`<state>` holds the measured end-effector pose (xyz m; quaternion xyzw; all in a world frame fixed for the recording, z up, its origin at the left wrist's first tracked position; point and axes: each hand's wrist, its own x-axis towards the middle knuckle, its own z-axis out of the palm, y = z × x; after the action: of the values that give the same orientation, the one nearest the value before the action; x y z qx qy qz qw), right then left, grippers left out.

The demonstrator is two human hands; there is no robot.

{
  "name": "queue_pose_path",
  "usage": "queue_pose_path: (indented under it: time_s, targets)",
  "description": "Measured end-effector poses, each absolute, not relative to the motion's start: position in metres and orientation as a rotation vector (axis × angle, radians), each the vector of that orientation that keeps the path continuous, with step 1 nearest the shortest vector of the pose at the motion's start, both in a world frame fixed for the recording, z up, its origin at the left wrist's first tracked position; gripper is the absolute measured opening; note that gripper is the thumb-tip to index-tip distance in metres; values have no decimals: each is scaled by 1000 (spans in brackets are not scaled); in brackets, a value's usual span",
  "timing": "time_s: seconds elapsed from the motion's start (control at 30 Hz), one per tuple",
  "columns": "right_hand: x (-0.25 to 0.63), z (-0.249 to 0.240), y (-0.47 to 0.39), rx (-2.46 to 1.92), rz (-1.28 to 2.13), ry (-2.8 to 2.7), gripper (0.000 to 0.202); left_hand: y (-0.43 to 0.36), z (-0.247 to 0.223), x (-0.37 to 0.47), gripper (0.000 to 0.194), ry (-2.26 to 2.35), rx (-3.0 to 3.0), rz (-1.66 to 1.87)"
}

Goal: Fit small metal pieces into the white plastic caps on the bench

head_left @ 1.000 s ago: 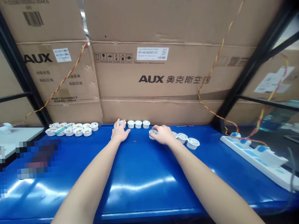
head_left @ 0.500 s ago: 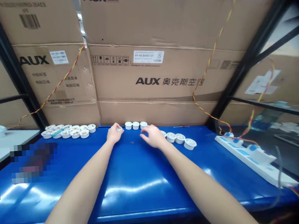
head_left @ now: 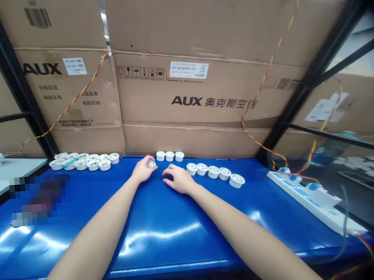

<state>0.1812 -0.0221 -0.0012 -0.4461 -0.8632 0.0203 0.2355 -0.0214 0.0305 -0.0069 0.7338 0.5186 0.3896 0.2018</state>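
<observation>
My left hand (head_left: 143, 169) is closed round a small white plastic cup (head_left: 150, 164), held at its side near the back of the blue table. My right hand (head_left: 178, 179) is low over the tabletop just to the right. Its thumb and forefinger are bent with a dark gap between them, and nothing shows in them. The hand covers the spot where small metallic bits lay. Behind it stands a short row of white cups (head_left: 170, 156). A slanting row of several more white cups (head_left: 213, 171) begins by its right side.
Several white cups with brownish contents (head_left: 93, 164) cluster at the back left, a teal tool (head_left: 70, 161) lying across them. A white power strip (head_left: 313, 203) with plugs runs along the right edge. Cardboard boxes (head_left: 202, 87) wall off the back; twisted red-yellow wires hang there.
My right hand has moved left and slightly down, over the small metallic bits, uncovering the near-left cups of the slanting row. My left hand still holds its cup, now more visible.
</observation>
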Motion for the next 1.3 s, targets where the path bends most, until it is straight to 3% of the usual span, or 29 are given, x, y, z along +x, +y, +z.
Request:
queue_pose_path:
  time_s: [0.53, 1.07, 1.3]
  targets:
    - [175, 6, -28, -1401, -37, -2435, 21, 31, -9, -20, 23, 1425, 2107, 1053]
    - [174, 7, -29, -1275, 41, -2495, 15, 30, -9, -19, 23, 1412, 2133, 1057]
    - [168, 17, -37, -1175, -145, -2676, 19, 33, -13, -19, 24, 1384, 2144, 1072]
